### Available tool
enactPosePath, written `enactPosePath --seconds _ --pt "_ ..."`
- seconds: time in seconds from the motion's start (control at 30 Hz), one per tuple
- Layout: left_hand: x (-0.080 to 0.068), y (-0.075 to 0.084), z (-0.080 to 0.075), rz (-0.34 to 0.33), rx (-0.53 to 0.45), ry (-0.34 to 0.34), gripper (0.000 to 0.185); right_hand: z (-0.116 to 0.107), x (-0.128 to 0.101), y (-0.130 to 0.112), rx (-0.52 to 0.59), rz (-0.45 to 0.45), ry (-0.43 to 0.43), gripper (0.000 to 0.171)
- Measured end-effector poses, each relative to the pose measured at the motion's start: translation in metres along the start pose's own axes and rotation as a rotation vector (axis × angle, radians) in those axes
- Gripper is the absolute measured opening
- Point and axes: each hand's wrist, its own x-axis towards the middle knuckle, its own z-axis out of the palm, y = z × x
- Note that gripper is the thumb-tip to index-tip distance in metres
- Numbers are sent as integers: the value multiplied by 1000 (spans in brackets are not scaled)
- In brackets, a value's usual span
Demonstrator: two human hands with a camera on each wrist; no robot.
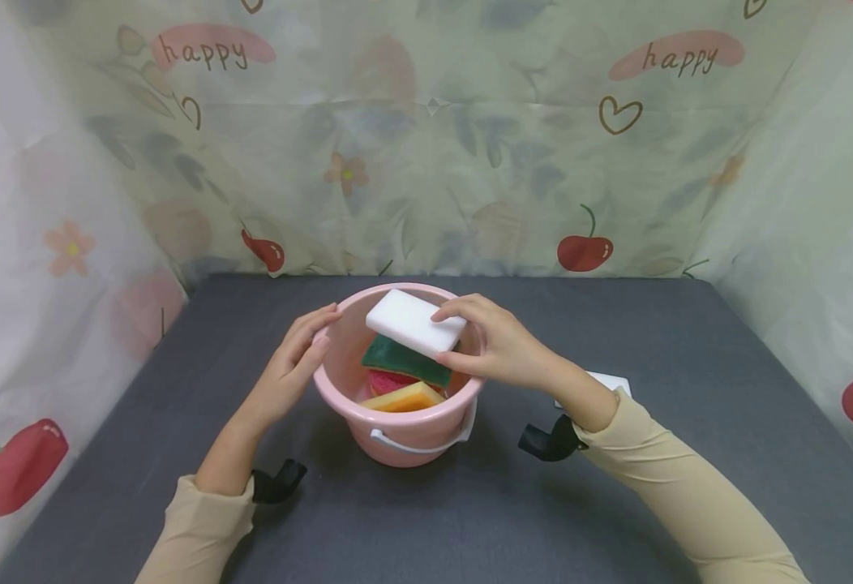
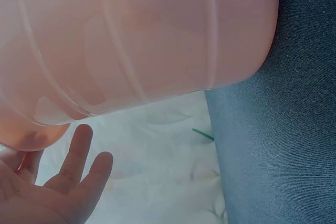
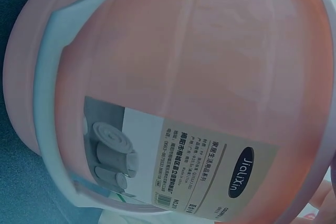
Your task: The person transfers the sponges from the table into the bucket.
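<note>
A pink bucket [image 1: 397,442] stands upright on the dark table, its white handle [image 1: 426,448] hanging down at the front. My right hand [image 1: 503,345] pinches a white sponge block [image 1: 408,318] between thumb and fingers, over the bucket's opening. Below it inside lie a green scouring pad [image 1: 397,357], a red sponge [image 1: 388,381] and a yellow sponge [image 1: 405,399]. At the left rim rests my left hand [image 1: 291,365], its fingers fairly straight. In the left wrist view, those fingers [image 2: 79,156] are spread beside the bucket wall [image 2: 147,30].
Another white block [image 1: 611,381] lies on the table, partly hidden behind my right forearm. A patterned cloth [image 1: 434,186] encloses the table [image 1: 434,527] at the back and sides. In the right wrist view a printed label [image 3: 210,171] shows on the bucket.
</note>
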Motion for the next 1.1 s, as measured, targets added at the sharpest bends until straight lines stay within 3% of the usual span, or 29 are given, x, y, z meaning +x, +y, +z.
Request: enactPosePath --seconds 0.3,0.7,1.1 --pt "1 0 0 5 4 -1 39 0 3 0 -15 -2 -13 42" --pt "1 0 0 12 12 6 39 -3 6 -2 -28 21 -95 47" --pt "0 1 1 3 7 4 39 -10 -5 -1 -9 -3 -23 39"
